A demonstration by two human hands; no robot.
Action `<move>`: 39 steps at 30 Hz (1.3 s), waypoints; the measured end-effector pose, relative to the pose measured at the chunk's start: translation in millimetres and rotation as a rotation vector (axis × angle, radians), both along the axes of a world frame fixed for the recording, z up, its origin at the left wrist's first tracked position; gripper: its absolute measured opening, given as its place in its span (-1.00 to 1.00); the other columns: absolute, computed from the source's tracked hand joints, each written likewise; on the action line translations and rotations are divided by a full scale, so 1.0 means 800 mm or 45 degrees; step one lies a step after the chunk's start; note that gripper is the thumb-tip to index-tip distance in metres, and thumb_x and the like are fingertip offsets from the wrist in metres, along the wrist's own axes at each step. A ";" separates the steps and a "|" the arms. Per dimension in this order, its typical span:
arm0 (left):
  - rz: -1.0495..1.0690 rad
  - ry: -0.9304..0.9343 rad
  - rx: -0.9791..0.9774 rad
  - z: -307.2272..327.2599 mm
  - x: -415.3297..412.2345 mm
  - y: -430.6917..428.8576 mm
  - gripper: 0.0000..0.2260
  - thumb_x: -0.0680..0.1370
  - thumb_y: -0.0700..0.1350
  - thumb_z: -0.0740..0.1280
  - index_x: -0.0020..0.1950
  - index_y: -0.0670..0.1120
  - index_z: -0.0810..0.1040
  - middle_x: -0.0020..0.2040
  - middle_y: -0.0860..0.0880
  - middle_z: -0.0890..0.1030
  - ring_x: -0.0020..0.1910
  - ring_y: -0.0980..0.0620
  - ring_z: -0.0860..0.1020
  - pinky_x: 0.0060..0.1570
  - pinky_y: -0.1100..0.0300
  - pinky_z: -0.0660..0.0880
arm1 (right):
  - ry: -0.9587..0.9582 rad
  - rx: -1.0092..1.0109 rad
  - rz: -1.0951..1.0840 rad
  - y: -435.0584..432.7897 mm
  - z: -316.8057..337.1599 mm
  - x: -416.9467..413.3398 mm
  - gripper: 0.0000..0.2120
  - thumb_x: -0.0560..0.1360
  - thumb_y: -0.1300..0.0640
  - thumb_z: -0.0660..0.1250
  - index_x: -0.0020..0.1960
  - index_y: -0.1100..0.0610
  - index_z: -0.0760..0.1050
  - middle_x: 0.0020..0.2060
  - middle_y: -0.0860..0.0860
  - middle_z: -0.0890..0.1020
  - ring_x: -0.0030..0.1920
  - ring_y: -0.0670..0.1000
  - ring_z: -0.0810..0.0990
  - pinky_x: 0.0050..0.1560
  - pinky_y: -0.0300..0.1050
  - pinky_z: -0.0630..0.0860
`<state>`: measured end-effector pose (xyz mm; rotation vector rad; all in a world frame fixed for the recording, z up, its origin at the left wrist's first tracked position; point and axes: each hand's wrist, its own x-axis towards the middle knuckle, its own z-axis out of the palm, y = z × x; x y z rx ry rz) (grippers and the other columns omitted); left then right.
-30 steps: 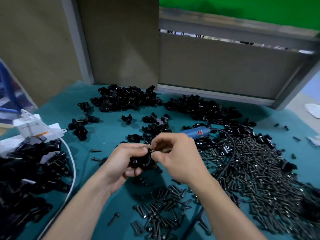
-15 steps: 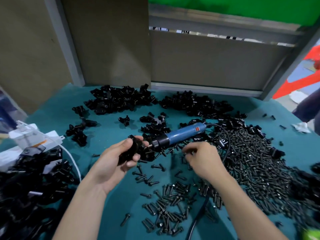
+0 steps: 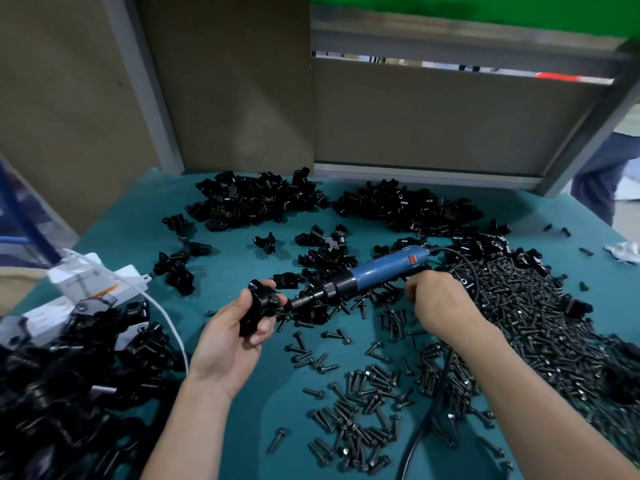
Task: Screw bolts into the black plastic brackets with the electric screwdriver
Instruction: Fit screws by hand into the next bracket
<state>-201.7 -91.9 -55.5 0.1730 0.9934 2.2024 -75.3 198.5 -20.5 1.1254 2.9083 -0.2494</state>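
head view: since half a second ago the right hand (image 3: 440, 299) has left the loose bolts and moved up to the rear of the blue-bodied electric screwdriver with black nose (image 3: 377, 268). a second ago both hands met on the part. the left hand (image 3: 235, 327) has stayed at mid-table, still holding the part.

the orange patch (image 3: 411, 259) on the blue body is too blurred to read.

the left hand's fingers and thumb are curled round a black plastic bracket (image 3: 259, 306), held above the teal mat-covered table (image 3: 225, 271). a black bolt head (image 3: 272, 299) shows on the bracket's right face. the screwdriver's bit tip sits just beside that bolt head; contact unclear. the tool lies slanted across scattered brackets, nose toward the left hand.

the right hand's fingers are curled just beside the blue body's lower edge; cannot tell if they grip it or anything else.

the heap of loose black bolts (image 3: 519, 313) is right of the hands and the piles of black brackets (image 3: 252, 202) are at the far edge. the black cable (image 3: 426, 420) runs under the right forearm.
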 end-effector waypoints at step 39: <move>-0.425 0.731 -0.630 -0.005 0.046 0.054 -0.81 0.59 -0.16 0.47 0.13 0.08 0.75 -0.09 -0.07 0.71 -0.34 0.05 0.56 -0.43 0.21 0.55 | 0.873 -1.269 -0.007 -0.125 0.013 0.029 -0.82 0.43 0.39 0.55 -0.18 0.13 0.70 -0.33 0.13 0.72 -0.33 0.12 0.70 -0.25 -0.14 0.65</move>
